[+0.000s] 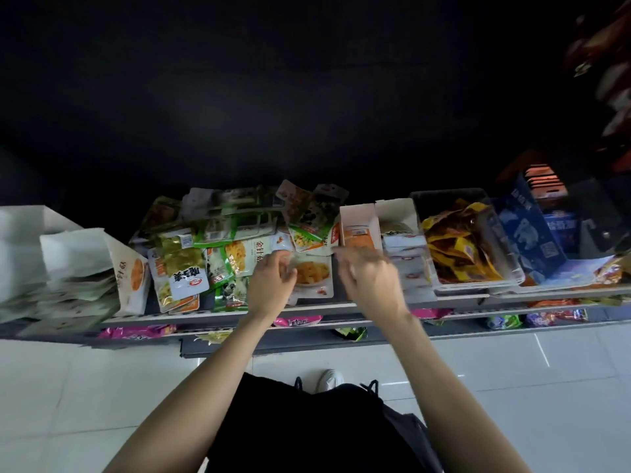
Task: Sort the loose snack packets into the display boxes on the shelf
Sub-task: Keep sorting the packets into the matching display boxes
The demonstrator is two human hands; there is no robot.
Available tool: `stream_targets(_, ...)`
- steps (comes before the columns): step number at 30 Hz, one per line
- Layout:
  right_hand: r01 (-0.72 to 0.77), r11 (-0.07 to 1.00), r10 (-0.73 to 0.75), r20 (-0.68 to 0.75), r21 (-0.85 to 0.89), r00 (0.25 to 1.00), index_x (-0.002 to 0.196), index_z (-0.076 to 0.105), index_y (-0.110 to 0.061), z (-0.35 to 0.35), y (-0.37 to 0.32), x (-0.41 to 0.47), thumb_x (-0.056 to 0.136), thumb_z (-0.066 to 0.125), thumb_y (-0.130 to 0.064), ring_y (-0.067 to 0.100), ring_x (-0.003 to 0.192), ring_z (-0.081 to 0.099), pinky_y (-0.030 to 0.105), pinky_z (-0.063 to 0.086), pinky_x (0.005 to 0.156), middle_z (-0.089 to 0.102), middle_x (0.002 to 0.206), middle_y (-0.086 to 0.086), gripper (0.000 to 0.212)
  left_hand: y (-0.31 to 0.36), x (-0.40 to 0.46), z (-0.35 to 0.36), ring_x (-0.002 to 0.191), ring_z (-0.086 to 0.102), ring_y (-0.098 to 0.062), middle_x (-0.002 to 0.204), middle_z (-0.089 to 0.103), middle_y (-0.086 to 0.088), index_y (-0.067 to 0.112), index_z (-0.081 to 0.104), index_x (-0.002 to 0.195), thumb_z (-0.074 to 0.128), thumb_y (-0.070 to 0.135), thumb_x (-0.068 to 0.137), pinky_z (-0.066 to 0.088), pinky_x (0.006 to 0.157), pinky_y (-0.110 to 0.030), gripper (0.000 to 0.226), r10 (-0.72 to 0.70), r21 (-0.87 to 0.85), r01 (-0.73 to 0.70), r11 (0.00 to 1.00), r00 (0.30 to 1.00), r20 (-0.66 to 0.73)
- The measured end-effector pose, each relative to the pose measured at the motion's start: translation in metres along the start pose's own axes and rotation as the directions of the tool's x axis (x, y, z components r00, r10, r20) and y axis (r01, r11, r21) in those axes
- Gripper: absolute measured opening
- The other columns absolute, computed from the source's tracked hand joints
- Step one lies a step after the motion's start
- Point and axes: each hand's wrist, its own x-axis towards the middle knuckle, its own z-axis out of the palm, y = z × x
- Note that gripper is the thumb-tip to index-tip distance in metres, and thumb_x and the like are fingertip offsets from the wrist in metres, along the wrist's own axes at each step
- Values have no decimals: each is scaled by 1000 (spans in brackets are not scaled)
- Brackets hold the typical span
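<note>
Snack packets [218, 254] still heap loose left of part-filled boxes [358, 230]; left hand [269, 288] pinches one packet [312, 276], right hand [372, 278] blurred, fingers unclear.

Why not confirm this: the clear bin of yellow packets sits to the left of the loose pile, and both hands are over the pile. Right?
Wrong side. In the head view the clear bin of yellow packets sits to the right of the loose pile. The left hand and right hand are indeed over the pile.

A big messy pile of loose snack packets [218, 244], green, white and orange, lies flat on the shelf [307, 307]. Just right of the pile stand open white display boxes [362, 216], with orange and white packets lined up inside.
</note>
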Motion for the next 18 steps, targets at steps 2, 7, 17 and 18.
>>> stream_targets(2, -120, 989, 98, 223, 85, 970, 117, 63, -9, 38, -20, -3, 90, 53, -6, 15, 84, 67, 32, 59, 69, 68, 108, 9, 29, -19, -2, -6, 87, 64, -14, 96, 67, 1, 13, 57, 115, 62, 29, 90, 45, 69, -16, 30, -77, 24, 75, 997, 996, 54)
stream_targets(7, -473, 850, 510, 583, -230, 633, 145, 25, -12, 107, -16, -3, 97, 44, -28, 39, 138, 21, 48, 31, 110, 14, 153, 15, 54, -22, 0, -6, 99, 64, -19, 118, 63, -2, 13, 51, 128, 65, 39, 86, 47, 75, -23, 51, -158, 94, 136, 986, 945, 286)
stream_targets(17, -705, 708, 605, 536, -24, 589, 134, 49, -16, 109, -14, -3, 94, 49, -24, 30, 114, 53, 37, 48, 91, 51, 132, 12, 41, -16, 0, -6, 92, 62, -18, 115, 64, -4, 7, 54, 121, 74, 17, 80, 45, 60, -11, 47, -378, -182, 440, 880, 878, 295)
stream_targets(18, -772, 631, 641, 509, 76, 574, 133, 51, -15, 105, -14, -2, 93, 50, -20, 28, 109, 56, 34, 49, 85, 54, 127, 9, 40, -18, -1, -11, 91, 62, -18, 113, 65, -4, 8, 55, 121, 73, 18, 81, 46, 63, -13, 45, -406, -226, 474, 851, 867, 290)
